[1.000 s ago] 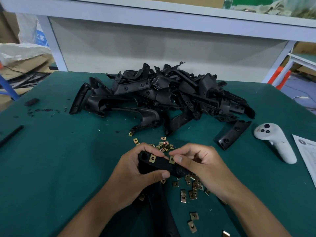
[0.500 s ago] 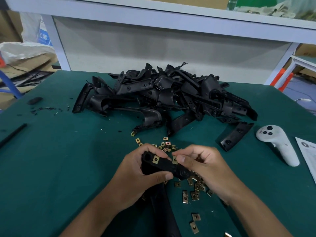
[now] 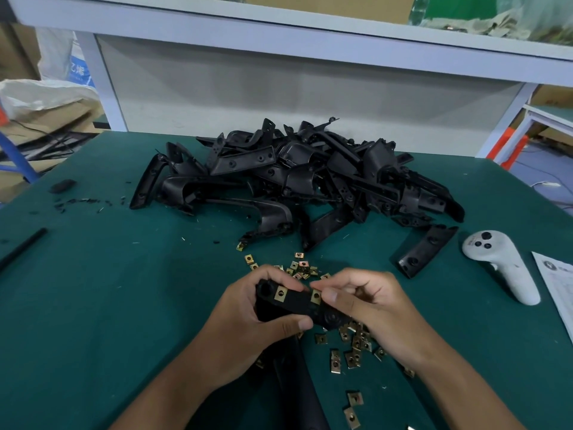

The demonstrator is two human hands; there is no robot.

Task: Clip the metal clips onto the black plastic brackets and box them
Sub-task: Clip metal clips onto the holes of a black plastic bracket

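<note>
Head view, the only one: my left hand (image 3: 248,321) grips the black bracket (image 3: 297,307) from below and behind, thumb curled under its near edge, so that the face with the mounting holes tilts up toward me and stays steady. One metal clip (image 3: 280,295) already sits on that face just beside my left fingertips. My right hand (image 3: 369,308) pinches a second clip (image 3: 316,297) between thumb and forefinger at the bracket's upper edge; I judge I am pressing it home, the left hand bracing against that push

Loose clips (image 3: 353,349) lie scattered on the green table (image 3: 93,305) right under and just beyond my fingers, kept close so the right hand reaches them without travel. The heap of unclipped brackets (image 3: 310,181) sits farther out past both hands, and a single bracket (image 3: 426,252) lies apart to the right of my right hand. No box shows

Writing: a white controller (image 3: 508,268) beyond my right hand bears small marks too tiny to read, the paper sheet (image 3: 558,290) at the right edge has print I cannot make out, and the sack (image 3: 76,68) far off to the left shows blue characters I cannot read with any certainty
</note>
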